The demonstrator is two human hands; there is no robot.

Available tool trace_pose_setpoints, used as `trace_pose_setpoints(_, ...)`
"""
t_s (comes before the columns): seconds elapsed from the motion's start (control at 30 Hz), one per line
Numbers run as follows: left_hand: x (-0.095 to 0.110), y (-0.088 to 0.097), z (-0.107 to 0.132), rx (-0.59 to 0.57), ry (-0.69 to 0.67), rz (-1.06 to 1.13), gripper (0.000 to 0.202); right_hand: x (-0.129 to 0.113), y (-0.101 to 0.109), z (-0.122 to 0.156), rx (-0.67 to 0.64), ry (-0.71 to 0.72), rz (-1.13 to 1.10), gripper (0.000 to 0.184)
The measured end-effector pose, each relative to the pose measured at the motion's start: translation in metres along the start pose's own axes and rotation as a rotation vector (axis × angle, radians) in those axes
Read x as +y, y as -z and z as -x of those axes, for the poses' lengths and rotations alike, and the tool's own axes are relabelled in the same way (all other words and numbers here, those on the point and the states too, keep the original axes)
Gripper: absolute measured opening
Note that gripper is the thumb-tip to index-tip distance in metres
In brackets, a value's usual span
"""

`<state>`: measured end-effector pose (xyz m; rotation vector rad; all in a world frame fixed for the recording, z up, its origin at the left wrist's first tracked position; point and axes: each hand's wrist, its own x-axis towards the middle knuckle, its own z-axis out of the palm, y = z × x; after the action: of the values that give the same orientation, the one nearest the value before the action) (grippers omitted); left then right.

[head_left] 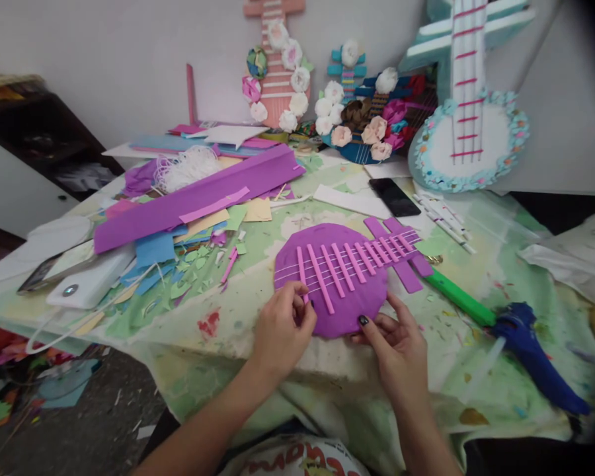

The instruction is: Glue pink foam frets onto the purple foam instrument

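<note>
A purple craft guitar [337,317] lies flat on the table, its neck pointing to the upper right. Pink strips [328,279] cross its thin white strings, growing shorter toward the neck. At the body's lower left, my left hand [283,330] pinches the lower end of the leftmost pink strip [301,264]. My right hand [396,340] grips the body's lower right rim, thumb on top and the other fingers partly hidden beneath. Right of the neck lies a blue glue gun [535,357] beside a green stick-like piece [459,297].
Purple sheet material [198,195], paper scraps [153,250] and a white string bundle [187,168] cover the left side. A black phone [395,197] and several markers [441,221] lie behind the neck. Decorated guitars, including a pink one [274,99] and a pale-blue-trimmed one [456,149], lean at the back.
</note>
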<state>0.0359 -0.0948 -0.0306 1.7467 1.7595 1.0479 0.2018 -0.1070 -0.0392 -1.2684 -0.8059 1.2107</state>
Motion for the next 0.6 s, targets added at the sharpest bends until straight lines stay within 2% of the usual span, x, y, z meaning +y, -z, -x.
trace_pose_setpoints(0.17, 0.000, -0.003, -0.002, -0.010, -0.032, -0.083, 0.008, 0.002, 0.002, 0.000, -0.042, -0.007, -0.009, 0.073)
trace_pose_setpoints(0.27, -0.004, 0.004, -0.005, -0.086, -0.046, 0.025, 0.007, 0.005, 0.006, -0.001, -0.077, -0.005, -0.011, 0.070)
trace_pose_setpoints(0.33, -0.010, 0.012, -0.007, -0.079, -0.066, 0.101, 0.011, 0.005, 0.007, -0.002, -0.086, -0.004, -0.011, 0.069)
trace_pose_setpoints(0.47, -0.024, 0.032, -0.016, 0.021, -0.207, 0.018, 0.029, 0.003, 0.006, -0.001, -0.066, -0.011, -0.012, 0.068)
trace_pose_setpoints(0.53, -0.028, 0.040, -0.021, -0.005, -0.258, -0.073, 0.043, 0.003, 0.005, -0.001, -0.055, -0.012, -0.016, 0.069)
trace_pose_setpoints(0.6, -0.030, 0.044, -0.026, -0.099, -0.267, -0.149, 0.060, 0.003, 0.004, -0.001, -0.052, -0.008, -0.019, 0.070)
